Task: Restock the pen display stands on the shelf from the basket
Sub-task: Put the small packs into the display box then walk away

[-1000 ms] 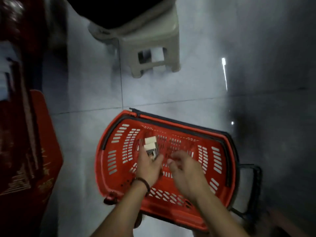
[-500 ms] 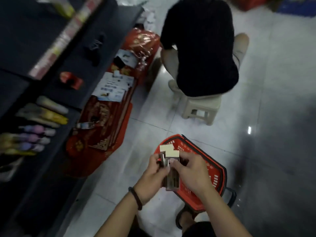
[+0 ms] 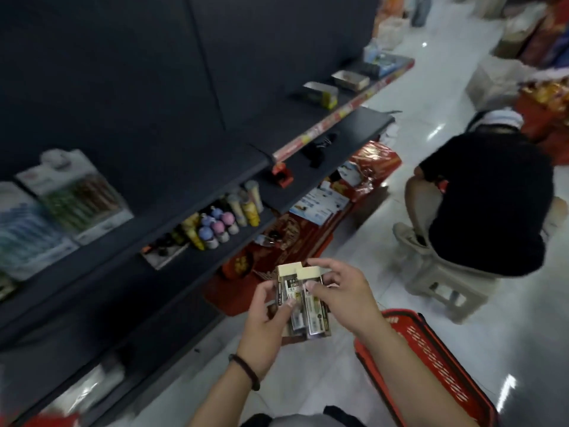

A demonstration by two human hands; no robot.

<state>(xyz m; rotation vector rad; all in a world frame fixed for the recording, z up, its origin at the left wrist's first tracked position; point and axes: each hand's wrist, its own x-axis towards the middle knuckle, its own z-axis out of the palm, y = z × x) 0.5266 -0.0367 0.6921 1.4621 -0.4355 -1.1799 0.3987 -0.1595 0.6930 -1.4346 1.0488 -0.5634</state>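
Two pen packs (image 3: pixel 315 318) recorded, held upright side by side, up and left of the one red basket (image 3: pixel 431 349). Each has a cream cap, clear body and printed label. Left hand (image 3: pixel 264 318) grips both, fingers curled round them. Right hand (image 3: pixel 341 300) pinches the right pack's cap, other fingers spread. Dark shelf (image 3: pixel 348 134) stands beyond the basket.

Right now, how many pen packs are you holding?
2. Left pack gripped by the left hand, right pack beside it, pinched by the right hand; more may hide behind.
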